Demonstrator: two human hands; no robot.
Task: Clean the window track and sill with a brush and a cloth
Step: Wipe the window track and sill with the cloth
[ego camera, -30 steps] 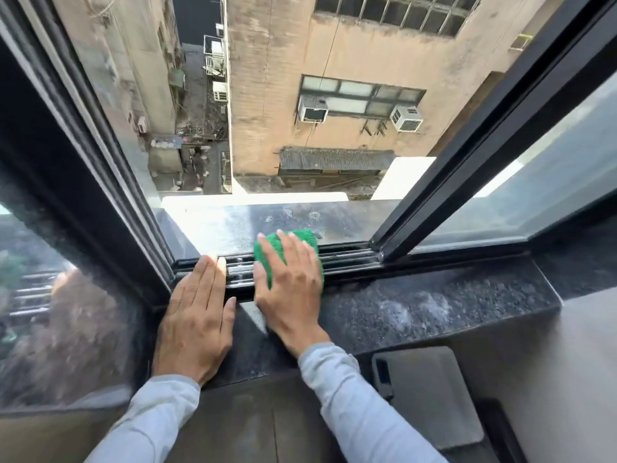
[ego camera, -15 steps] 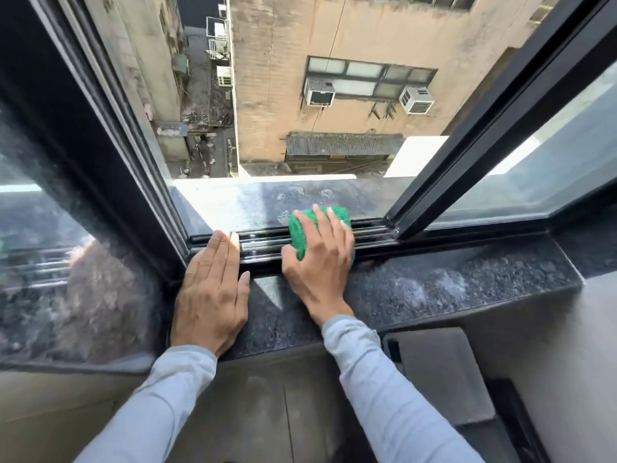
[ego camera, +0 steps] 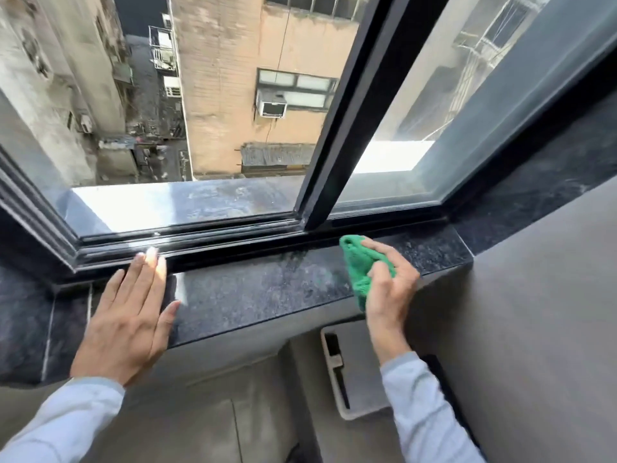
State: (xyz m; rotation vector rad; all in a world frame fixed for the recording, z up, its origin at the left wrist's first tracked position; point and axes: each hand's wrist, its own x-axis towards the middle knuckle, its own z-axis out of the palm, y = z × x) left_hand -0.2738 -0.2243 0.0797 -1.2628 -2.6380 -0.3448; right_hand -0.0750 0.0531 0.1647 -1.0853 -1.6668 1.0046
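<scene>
My right hand (ego camera: 389, 290) grips a bunched green cloth (ego camera: 359, 265) just above the right part of the dark speckled stone sill (ego camera: 253, 289), below the foot of the black sliding sash frame (ego camera: 337, 128). My left hand (ego camera: 128, 315) lies flat, fingers together, on the sill's left part, with its fingertips at the edge of the black window track (ego camera: 200, 240). The track runs left to right under the open window. Dusty smears show on the sill between my hands. No brush is in view.
The window stands open on the left, with a steep drop to buildings and an alley outside. An outer ledge (ego camera: 187, 202) lies beyond the track. A grey chair or bin-like object (ego camera: 337, 365) stands below the sill. A plain wall (ego camera: 541, 295) closes the right side.
My right hand has lifted the cloth off the track and carried it right, to the sill near the sash frame. My left hand stays flat on the sill. The camera has shifted right.
</scene>
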